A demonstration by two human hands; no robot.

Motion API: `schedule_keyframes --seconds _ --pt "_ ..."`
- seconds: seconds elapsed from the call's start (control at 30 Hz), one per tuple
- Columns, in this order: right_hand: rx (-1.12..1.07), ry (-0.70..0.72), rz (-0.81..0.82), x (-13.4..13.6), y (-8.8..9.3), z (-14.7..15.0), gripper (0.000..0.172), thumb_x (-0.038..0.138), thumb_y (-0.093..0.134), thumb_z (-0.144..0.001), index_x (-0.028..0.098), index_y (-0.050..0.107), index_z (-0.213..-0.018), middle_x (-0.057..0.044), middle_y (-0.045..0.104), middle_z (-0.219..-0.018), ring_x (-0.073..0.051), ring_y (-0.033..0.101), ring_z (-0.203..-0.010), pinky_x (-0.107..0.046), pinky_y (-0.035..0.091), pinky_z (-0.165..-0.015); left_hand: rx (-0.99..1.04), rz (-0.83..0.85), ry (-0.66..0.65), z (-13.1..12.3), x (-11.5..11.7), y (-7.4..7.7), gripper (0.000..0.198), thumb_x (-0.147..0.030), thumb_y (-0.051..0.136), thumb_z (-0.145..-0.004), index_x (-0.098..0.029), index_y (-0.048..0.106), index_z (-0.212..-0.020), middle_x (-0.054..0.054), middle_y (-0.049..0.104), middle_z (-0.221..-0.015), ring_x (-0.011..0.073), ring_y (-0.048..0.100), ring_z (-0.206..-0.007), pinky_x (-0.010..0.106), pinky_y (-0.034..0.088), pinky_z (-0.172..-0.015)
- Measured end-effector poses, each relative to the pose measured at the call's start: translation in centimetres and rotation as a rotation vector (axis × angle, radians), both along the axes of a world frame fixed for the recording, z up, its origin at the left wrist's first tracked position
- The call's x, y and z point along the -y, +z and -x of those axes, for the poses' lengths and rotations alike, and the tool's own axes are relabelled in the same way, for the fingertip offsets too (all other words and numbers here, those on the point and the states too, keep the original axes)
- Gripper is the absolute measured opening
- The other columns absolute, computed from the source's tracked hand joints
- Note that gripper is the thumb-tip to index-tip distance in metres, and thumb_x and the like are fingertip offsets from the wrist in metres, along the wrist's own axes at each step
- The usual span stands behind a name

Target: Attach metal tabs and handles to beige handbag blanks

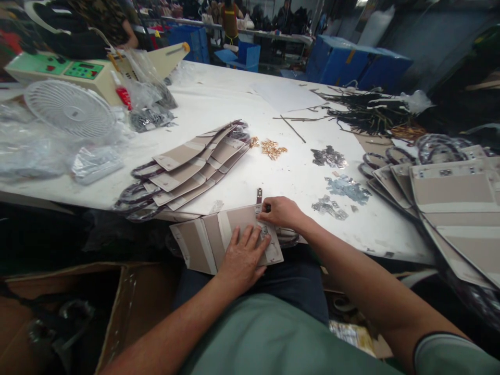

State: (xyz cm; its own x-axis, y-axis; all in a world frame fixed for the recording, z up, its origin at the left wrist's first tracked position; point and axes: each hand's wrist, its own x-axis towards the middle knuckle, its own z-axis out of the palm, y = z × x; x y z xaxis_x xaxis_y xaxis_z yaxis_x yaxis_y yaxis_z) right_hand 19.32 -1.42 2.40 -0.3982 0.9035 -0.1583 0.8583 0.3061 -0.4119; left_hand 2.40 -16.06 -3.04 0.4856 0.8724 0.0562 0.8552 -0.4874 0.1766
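Observation:
A beige bag panel (207,237) with pale stripes lies at the near edge of the white table (219,109), partly over my lap. My left hand (242,255) rests flat on it, fingers spread, pressing it down. My right hand (281,212) is closed in a pinch at the panel's upper edge on a small dark metal fitting (259,196) that sticks up from the panel. What exactly the fingertips grip is partly hidden.
A fanned stack of beige panels (191,161) lies left of centre, another stack (449,198) at the right. Gold fittings (273,149) and silver fittings (346,188) are scattered mid-table. A white fan (70,109) and a control machine (78,70) stand far left. A cardboard box (78,312) sits below.

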Motion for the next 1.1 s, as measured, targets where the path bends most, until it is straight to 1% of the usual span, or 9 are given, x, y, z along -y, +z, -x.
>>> schedule_keyframes --seconds 0.1,0.23,0.33,0.47,0.6,0.73,0.83,1.0,1.1 --pt "-0.358 -0.079 -0.011 0.7 1.8 -0.8 0.029 0.047 0.077 -0.084 0.022 0.068 -0.072 0.002 0.065 -0.064 -0.015 0.055 -0.06 -0.028 0.036 -0.057 -0.015 -0.001 -0.022 0.2 0.0 -0.6 0.087 -0.043 0.077 -0.083 -0.026 0.039 -0.16 0.016 0.035 -0.169 0.0384 0.024 -0.159 0.063 0.011 -0.13" --pt "-1.046 -0.238 0.051 2.0 3.3 -1.2 0.044 0.058 0.071 -0.09 0.023 0.054 -0.069 0.007 0.048 -0.05 -0.01 0.04 -0.042 -0.027 0.033 -0.044 -0.02 0.011 -0.06 0.5 -0.3 -0.9 0.094 -0.038 0.079 -0.08 -0.024 0.036 -0.162 0.017 0.03 -0.172 0.0384 0.018 -0.161 0.062 0.011 -0.131" --pt "-1.402 -0.324 0.094 2.4 2.0 -0.4 0.048 0.058 0.07 -0.09 0.025 0.042 -0.068 0.009 0.041 -0.053 -0.008 0.036 -0.038 -0.025 0.034 -0.039 -0.017 0.025 -0.073 0.6 -0.5 -0.8 0.095 -0.039 0.079 -0.079 -0.024 0.037 -0.163 0.017 0.03 -0.172 0.0384 0.019 -0.161 0.061 0.01 -0.131" --pt "-1.583 -0.471 0.114 2.5 -0.9 0.4 0.047 0.055 0.069 -0.088 0.025 0.039 -0.069 0.011 0.031 -0.055 -0.007 0.03 -0.038 -0.024 0.033 -0.037 0.006 0.028 -0.065 0.5 -0.6 -0.8 0.091 -0.04 0.078 -0.08 -0.024 0.04 -0.161 0.017 0.033 -0.171 0.0378 0.02 -0.161 0.06 0.01 -0.132" --pt "-1.661 -0.622 0.079 2.5 -2.4 0.2 0.044 0.055 0.068 -0.085 0.025 0.039 -0.069 0.01 0.029 -0.057 -0.008 0.026 -0.041 -0.025 0.031 -0.038 0.022 0.044 -0.061 0.4 -0.6 -0.9 0.092 -0.041 0.079 -0.08 -0.024 0.039 -0.161 0.017 0.032 -0.171 0.0381 0.019 -0.161 0.061 0.008 -0.131" --pt "-1.66 -0.596 0.028 3.0 -2.2 0.7 0.043 0.051 0.067 -0.087 0.025 0.038 -0.069 0.01 0.029 -0.056 -0.008 0.025 -0.04 -0.025 0.027 -0.038 0.033 0.05 -0.076 0.5 -0.7 -1.0 0.093 -0.042 0.079 -0.079 -0.023 0.038 -0.161 0.018 0.031 -0.171 0.0386 0.017 -0.162 0.061 0.005 -0.131" --pt "-1.51 -0.473 -0.003 3.9 -1.6 1.9 0.044 0.049 0.066 -0.092 0.026 0.038 -0.067 0.01 0.032 -0.053 -0.009 0.029 -0.04 -0.026 0.029 -0.04 0.026 0.047 -0.075 0.5 -0.7 -0.8 0.092 -0.04 0.079 -0.08 -0.023 0.038 -0.161 0.018 0.03 -0.171 0.0387 0.016 -0.162 0.061 0.005 -0.131" --pt "-0.984 -0.127 -0.084 4.9 -0.1 4.3 0.043 0.048 0.069 -0.091 0.023 0.05 -0.062 0.004 0.046 -0.057 -0.012 0.043 -0.054 -0.029 0.037 -0.054 0.041 0.049 -0.068 0.7 -0.4 -0.3 0.09 -0.038 0.079 -0.078 -0.022 0.041 -0.158 0.018 0.03 -0.171 0.039 0.02 -0.16 0.059 0.008 -0.131" --pt "-0.885 0.015 -0.04 4.7 1.1 5.1 0.046 0.049 0.067 -0.092 0.021 0.051 -0.059 0.005 0.046 -0.055 -0.012 0.042 -0.055 -0.028 0.036 -0.056 0.103 0.029 -0.044 0.9 -0.1 -0.4 0.091 -0.035 0.08 -0.075 -0.024 0.043 -0.157 0.018 0.028 -0.17 0.0376 0.02 -0.16 0.057 0.008 -0.132"
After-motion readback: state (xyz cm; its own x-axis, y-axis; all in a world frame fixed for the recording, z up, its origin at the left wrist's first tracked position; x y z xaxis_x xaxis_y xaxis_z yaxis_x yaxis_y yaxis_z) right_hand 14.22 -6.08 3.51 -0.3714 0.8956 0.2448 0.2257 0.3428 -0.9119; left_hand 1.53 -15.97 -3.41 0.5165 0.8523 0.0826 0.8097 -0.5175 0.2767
